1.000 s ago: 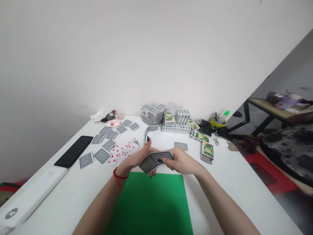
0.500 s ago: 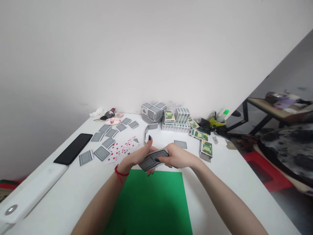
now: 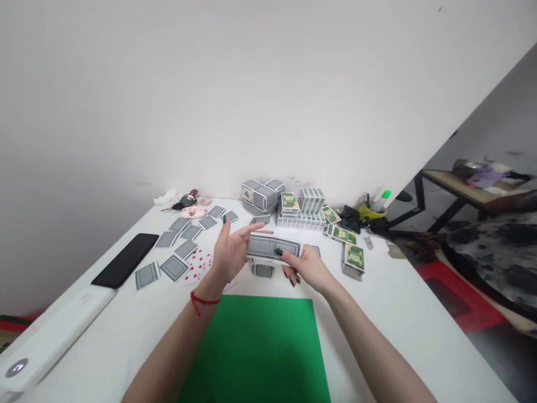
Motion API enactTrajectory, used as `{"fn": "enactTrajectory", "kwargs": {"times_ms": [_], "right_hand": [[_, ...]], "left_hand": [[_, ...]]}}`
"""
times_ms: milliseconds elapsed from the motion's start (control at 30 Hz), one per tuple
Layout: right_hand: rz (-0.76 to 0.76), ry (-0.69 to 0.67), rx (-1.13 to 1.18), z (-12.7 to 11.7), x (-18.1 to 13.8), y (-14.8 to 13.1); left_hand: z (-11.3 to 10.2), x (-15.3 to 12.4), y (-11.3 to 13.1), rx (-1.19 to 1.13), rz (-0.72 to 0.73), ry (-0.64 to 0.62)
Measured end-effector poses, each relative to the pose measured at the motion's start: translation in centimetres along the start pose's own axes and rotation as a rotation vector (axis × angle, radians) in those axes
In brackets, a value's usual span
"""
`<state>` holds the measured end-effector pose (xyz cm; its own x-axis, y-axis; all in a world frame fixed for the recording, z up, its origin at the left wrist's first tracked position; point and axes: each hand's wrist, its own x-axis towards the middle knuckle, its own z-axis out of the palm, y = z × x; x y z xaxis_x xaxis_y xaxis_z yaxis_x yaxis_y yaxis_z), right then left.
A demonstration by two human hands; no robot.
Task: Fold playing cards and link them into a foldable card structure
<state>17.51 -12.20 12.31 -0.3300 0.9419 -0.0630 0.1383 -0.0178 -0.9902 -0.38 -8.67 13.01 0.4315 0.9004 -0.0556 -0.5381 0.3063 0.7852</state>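
Between thumb and fingers, my right hand (image 3: 306, 266) grips a strip of grey-backed playing cards (image 3: 264, 245), held level above the table. Below the strip, another grey card back (image 3: 263, 271) shows; I cannot tell if it is joined on. My left hand (image 3: 235, 243), with a red cord at the wrist, is open at the strip's left end, thumb up and fingers stretched out. Whether its fingers touch the cards cannot be made out. Face-up red cards (image 3: 197, 266) lie partly behind this hand, with several face-down cards (image 3: 175, 267) scattered to the left.
A block built of folded cards (image 3: 262, 196) stands by the wall. Beside it are stacked card boxes (image 3: 301, 218), with another card box (image 3: 353, 260) nearer right. A green sheet (image 3: 260, 347) lies in front of me. At left are a black phone (image 3: 126, 259) and a long white device (image 3: 59, 330).
My left hand has let go of the cards and opened to the left. My right hand has lifted the strip slightly and turned it from slanted to level.
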Motion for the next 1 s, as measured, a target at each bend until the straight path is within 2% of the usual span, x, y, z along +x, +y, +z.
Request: {"fn": "enactTrajectory", "kwargs": {"times_ms": [100, 167, 300, 533, 667, 800, 900, 1000], "right_hand": [[-0.028, 0.028, 0.124, 2.0, -0.2, 0.8], [-0.03, 0.02, 0.146, 3.5, -0.4, 1.2], [-0.002, 0.043, 0.139, 4.9, -0.9, 1.9], [-0.003, 0.028, 0.15, 4.8, -1.2, 2.5], [-0.01, 0.031, 0.188, 5.1, -1.2, 2.5], [-0.046, -0.028, 0.25, 5.2, -1.1, 2.3], [-0.061, -0.095, 0.323, 4.9, -1.0, 2.4], [-0.068, -0.127, 0.381, 4.5, -0.8, 2.7]], "left_hand": [[1.2, -0.2, -0.4, -0.228, 0.272, 0.125], [1.7, -0.3, -0.8, -0.294, 0.327, 0.192], [1.6, -0.4, -1.0, -0.301, 0.297, 0.218], [2.0, -0.4, -0.7, -0.271, 0.191, 0.193], [2.8, -0.6, -0.9, -0.243, 0.187, 0.197], [2.8, -0.8, -1.1, -0.263, 0.176, 0.182], [2.4, -0.8, -1.1, -0.244, 0.208, 0.163], [2.1, -0.7, -1.1, -0.186, 0.302, 0.186]]}}
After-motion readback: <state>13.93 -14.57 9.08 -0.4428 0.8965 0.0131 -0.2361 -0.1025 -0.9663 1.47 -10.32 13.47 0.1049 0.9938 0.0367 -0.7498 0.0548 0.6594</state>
